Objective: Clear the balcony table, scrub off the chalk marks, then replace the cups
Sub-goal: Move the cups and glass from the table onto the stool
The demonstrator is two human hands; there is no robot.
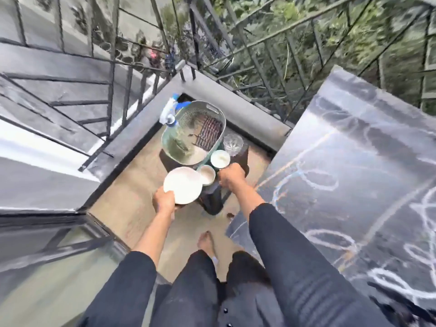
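Note:
The dark balcony table [354, 161] on the right is covered in white chalk loops and lines. My left hand [164, 201] grips the near rim of a white plate [182, 185], held over the floor beside a low dark stool [243, 156]. My right hand [231, 177] is curled between two white cups. It seems to hold the nearer cup [207, 175] by its side; the grip itself is hidden. The farther cup [220, 158] stands on the stool, just beyond my knuckles.
A grey perforated basket [200, 109] on the stool holds a clear bottle [177, 142] and a striped cloth [211, 133]. A cut-glass dish [233, 142] sits beside it. A blue-capped spray bottle [169, 109] lies on the ledge. Railings enclose the corner. My bare foot [206, 241] is on the floor.

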